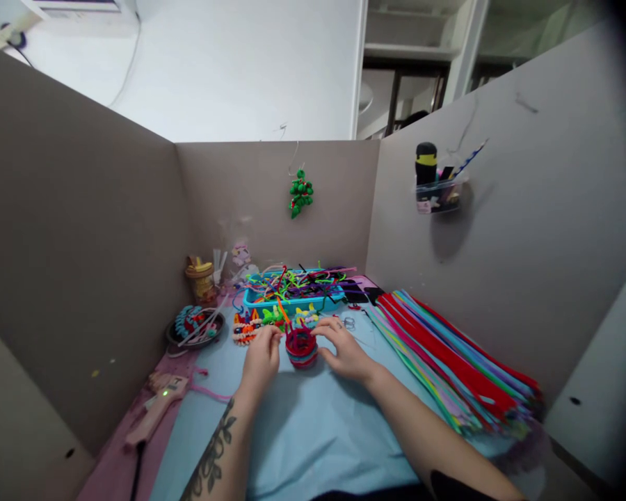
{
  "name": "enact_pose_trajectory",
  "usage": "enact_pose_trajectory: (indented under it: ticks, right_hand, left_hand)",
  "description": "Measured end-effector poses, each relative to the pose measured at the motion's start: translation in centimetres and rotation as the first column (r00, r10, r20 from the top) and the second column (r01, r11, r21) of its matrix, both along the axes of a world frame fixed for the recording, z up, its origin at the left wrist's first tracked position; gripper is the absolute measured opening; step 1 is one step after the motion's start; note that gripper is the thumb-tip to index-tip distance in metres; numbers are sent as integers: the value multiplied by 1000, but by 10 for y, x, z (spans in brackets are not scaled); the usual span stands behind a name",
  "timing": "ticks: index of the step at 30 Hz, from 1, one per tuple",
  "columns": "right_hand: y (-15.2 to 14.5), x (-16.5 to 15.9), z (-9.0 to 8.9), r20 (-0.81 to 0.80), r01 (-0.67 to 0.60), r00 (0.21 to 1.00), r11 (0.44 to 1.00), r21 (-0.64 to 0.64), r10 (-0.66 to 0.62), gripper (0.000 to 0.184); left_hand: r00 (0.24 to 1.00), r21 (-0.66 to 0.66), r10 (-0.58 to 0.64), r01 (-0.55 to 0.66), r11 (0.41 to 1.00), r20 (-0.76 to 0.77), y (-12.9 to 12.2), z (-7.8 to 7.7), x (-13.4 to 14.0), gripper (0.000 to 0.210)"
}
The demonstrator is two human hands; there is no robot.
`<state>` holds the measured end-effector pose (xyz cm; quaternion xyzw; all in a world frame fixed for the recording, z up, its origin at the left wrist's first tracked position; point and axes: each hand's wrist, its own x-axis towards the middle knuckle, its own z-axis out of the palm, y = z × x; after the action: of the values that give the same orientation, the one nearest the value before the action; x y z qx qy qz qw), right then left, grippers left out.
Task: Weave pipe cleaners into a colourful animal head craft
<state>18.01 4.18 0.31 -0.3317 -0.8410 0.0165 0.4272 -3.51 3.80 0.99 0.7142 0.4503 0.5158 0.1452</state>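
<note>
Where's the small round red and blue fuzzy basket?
In the head view, the basket is below centre, between the left hand and right hand, nearer than the blue plastic tray.

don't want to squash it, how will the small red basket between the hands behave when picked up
The red basket is probably light, being small and open-topped. Its walls look like wound fuzzy stems, so it may give when squeezed. Being round, it could roll if tipped.

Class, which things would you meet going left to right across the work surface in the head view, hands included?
Pink corded tool → dark dish → left hand → small red-and-blue basket → right hand → bundle of coloured strips.
</note>
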Motion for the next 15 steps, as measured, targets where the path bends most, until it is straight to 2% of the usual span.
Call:
enact_pose_trajectory:
  ticks: [3, 5, 8, 11, 15]
  right_hand:
    - [7, 2, -7, -43, -14, 999, 999, -35, 12, 23]
    - [11, 2, -11, -75, -25, 997, 999, -43, 21, 18]
    - [13, -2, -13, -150, -19, 989, 998, -57, 11, 15]
    - [8, -9, -11, -208, -32, 978, 995, -90, 12, 13]
    - [-2, -16, -7, -161, -101, 984, 988, -116, 82, 17]
  left_hand:
    - [955, -115, -285, 275, 955, -80, -12, 2, 12, 19]
    - [922, -147, -365, 346, 927, -129, -19, 2, 18, 19]
    - [914, -160, -350, 321, 933, -205, -22, 1, 22, 19]
    - [925, -147, -269, 236, 961, -270, -18, -2, 20, 20]
    - [943, -113, -139, 109, 988, -303, -12, -5, 16, 19]
